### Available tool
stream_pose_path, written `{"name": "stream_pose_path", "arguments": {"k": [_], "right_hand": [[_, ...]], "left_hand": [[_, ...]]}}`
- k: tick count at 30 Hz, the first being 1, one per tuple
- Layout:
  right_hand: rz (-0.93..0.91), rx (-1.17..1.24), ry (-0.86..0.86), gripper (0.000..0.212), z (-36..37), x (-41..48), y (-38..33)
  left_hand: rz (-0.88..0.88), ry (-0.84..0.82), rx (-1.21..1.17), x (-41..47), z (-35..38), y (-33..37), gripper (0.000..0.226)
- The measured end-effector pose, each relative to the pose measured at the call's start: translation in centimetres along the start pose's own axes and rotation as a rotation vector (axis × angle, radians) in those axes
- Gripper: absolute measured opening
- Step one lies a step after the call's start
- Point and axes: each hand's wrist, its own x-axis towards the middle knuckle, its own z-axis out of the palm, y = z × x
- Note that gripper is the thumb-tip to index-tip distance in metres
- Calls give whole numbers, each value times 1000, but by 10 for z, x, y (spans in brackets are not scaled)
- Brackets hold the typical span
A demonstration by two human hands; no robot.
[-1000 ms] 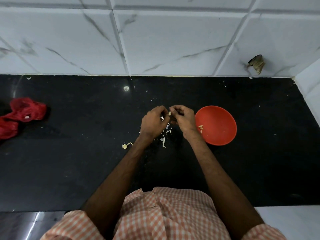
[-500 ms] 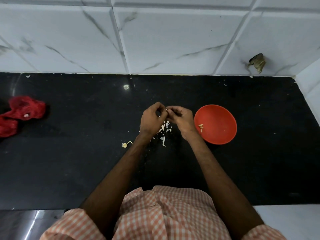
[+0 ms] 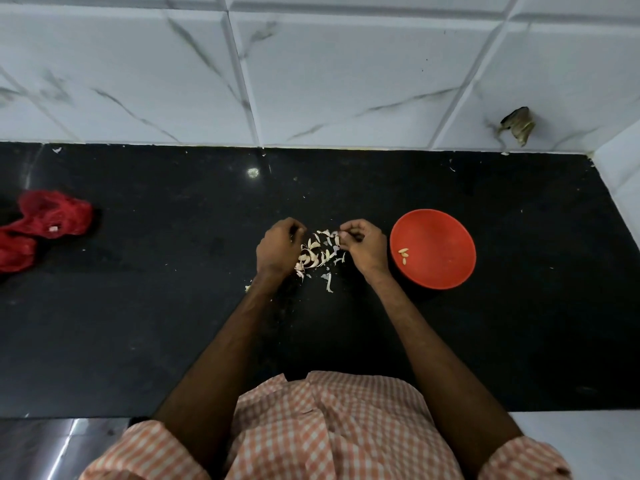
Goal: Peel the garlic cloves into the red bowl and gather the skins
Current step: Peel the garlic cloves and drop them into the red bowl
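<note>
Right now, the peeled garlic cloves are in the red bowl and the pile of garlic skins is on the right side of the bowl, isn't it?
Not quite. The peeled garlic cloves are in the red bowl, but the pile of garlic skins is on the bowl's left side, between the left hand and the right hand. The head view shows it.

A pile of garlic skins (image 3: 320, 252) is spread on the counter (image 3: 173, 323) between the left hand (image 3: 278, 247) and the right hand (image 3: 365, 244). The bowl (image 3: 440, 271) is set just right of the right hand, and peeled cloves (image 3: 403, 255) are held in it on the side nearest that hand. A net bag (image 3: 45, 223) is left well to the left of the left hand.
</note>
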Motion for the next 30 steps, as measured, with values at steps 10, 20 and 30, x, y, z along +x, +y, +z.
{"name": "stream_pose_path", "arguments": {"k": [10,20,30], "right_hand": [[-345,-545,-150,14,22,2,1],[-550,-1052,-324,37,53,8,-9],[-265,-583,-117,6,53,2,-8]], "left_hand": [[-135,-9,35,-9,-7,-43,23],[-77,-77,116,-8,-1,-47,25],[-40,-20,54,-3,-2,-39,25]]}}
